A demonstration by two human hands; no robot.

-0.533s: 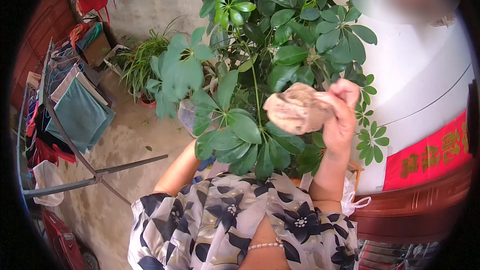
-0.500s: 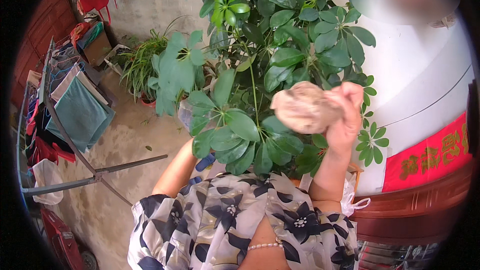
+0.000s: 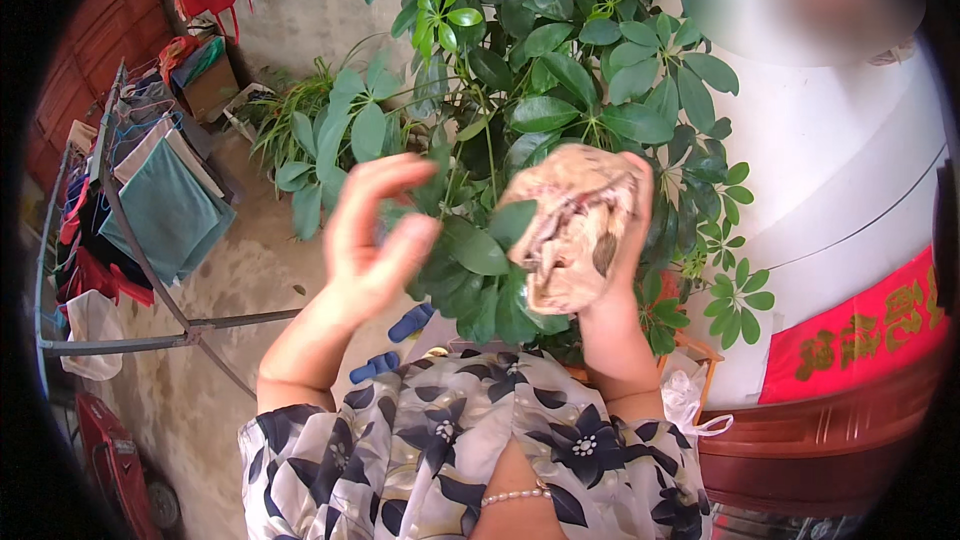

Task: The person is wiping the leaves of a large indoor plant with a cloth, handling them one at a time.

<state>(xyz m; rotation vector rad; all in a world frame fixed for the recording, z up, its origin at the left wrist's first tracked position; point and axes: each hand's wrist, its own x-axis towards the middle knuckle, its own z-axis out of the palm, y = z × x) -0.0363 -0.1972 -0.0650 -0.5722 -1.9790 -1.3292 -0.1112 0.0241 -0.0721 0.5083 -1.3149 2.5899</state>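
Clamped a crumpled beige cloth (image 3: 570,225) in the right hand (image 3: 630,255), with fingers partly hidden behind it, before a leafy green shrub (image 3: 545,118). Held the left hand (image 3: 372,240) near the leaves, with thumb and fingers apart. Showed beyond: blue slippers (image 3: 410,322) on the floor (image 3: 265,280); a teal towel (image 3: 162,215) near the right edge of a drying rack (image 3: 195,333).

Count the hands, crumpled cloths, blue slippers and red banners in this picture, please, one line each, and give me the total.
Hands: 2, the left hand and the right hand
Crumpled beige cloth: 1, in the right hand's grip
Blue slippers: 2, on the floor
Red banner: 1, with gold lettering
Total: 6
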